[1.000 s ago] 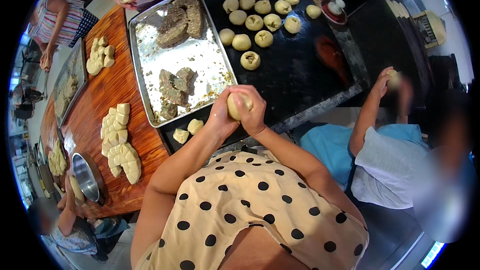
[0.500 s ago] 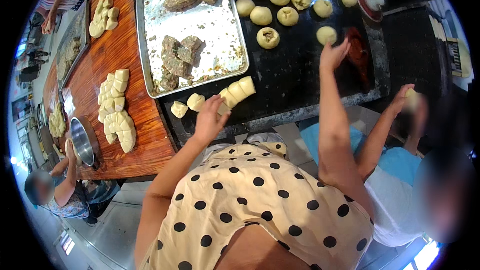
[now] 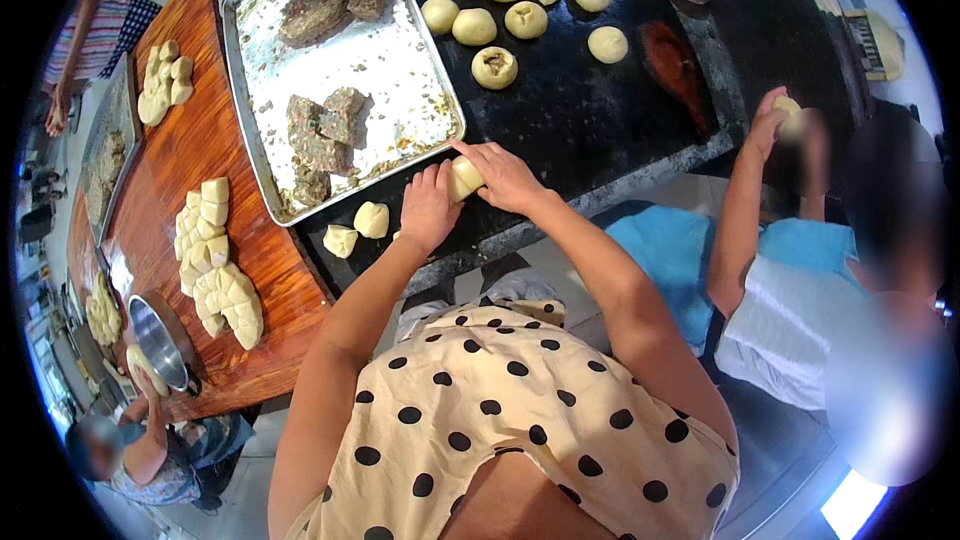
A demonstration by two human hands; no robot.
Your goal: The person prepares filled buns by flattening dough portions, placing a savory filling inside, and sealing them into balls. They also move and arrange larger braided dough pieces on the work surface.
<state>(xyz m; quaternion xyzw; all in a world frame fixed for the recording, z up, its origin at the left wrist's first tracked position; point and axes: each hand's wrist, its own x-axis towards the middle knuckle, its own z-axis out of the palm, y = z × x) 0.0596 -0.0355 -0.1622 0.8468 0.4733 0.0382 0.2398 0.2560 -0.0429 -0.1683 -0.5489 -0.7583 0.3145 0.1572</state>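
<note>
My left hand (image 3: 428, 206) and my right hand (image 3: 505, 178) close in from both ends on a short row of pale dough pieces (image 3: 465, 180), on the black worktop near its front edge. Only the middle of the row shows; the fingers cover the rest. Left of my left hand lie two loose dough pieces (image 3: 371, 220). A metal tray (image 3: 392, 168) smeared with fat, just beyond my hands, bears chunks of minced filling (image 3: 323, 130). Further right, several round filled buns (image 3: 494, 68) rest on the worktop, some with filling showing at the top.
On the wooden table (image 3: 285, 285) to the left are cut dough pieces (image 3: 222, 290) and a steel bowl (image 3: 160, 340). A reddish-brown ladle-shaped tool (image 3: 675, 70) lies right of the buns. A co-worker's hand (image 3: 768, 120) holds dough at the right; other people work at the left and far side.
My right hand has left the bun at the far right and come back beside my left hand. Both now hold the row of dough pieces. The view has shifted rightward.
</note>
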